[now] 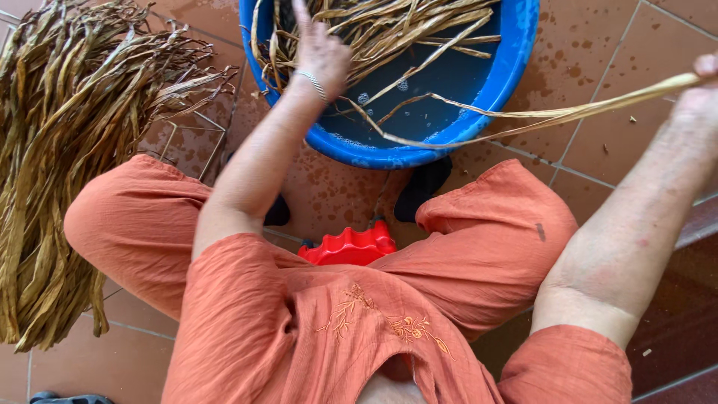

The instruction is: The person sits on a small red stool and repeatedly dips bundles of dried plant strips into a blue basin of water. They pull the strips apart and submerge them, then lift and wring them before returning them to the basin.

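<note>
My left hand (pixel 320 46) reaches into a blue basin (pixel 516 52) and grips several wet tan plant strips (pixel 389 26) lying in the water. A thin bracelet sits on that wrist. My right hand (pixel 699 93) is raised at the far right edge, partly cut off, and pulls one long strip (pixel 568 114) taut out of the basin over its rim. I am seated, in orange clothes, with my knees on either side of the basin.
A big heap of dried tan strips (pixel 67 150) lies on the wet tiled floor (pixel 598 67) at the left. A red plastic stool (pixel 348 245) shows between my legs. Dark footwear (pixel 422 187) rests by the basin.
</note>
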`<action>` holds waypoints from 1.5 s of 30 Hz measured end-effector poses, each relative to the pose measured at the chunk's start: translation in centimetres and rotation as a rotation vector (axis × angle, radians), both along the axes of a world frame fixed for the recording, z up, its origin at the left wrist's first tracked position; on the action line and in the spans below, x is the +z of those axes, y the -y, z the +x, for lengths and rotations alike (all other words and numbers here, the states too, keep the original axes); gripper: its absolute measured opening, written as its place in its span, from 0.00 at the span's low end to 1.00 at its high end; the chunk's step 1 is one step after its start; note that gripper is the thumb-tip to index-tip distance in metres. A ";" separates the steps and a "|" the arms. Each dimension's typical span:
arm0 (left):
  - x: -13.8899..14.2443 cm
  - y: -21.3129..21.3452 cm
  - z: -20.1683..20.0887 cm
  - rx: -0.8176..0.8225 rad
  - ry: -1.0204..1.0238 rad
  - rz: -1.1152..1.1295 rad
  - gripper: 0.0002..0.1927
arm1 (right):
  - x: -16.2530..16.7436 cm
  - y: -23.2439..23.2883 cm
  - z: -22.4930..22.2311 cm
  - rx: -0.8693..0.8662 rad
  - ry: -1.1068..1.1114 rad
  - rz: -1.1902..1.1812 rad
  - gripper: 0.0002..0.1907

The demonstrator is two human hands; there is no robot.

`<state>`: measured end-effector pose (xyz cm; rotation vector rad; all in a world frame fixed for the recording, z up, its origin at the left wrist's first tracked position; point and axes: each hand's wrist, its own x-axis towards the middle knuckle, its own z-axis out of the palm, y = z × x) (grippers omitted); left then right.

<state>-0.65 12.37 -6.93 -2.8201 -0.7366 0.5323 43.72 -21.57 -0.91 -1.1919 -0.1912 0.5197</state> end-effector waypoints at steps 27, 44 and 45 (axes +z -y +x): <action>-0.3 11.9 4.8 0.346 1.196 -1.724 0.08 | 2.2 -12.8 -15.5 0.547 -0.113 -0.522 0.19; 5.5 10.1 10.3 0.416 1.361 -1.311 0.15 | 4.5 -15.7 -22.2 0.597 0.095 -0.383 0.10; 5.5 10.0 10.6 0.381 1.382 -1.254 0.15 | 4.3 -15.7 -22.5 0.599 0.117 -0.356 0.12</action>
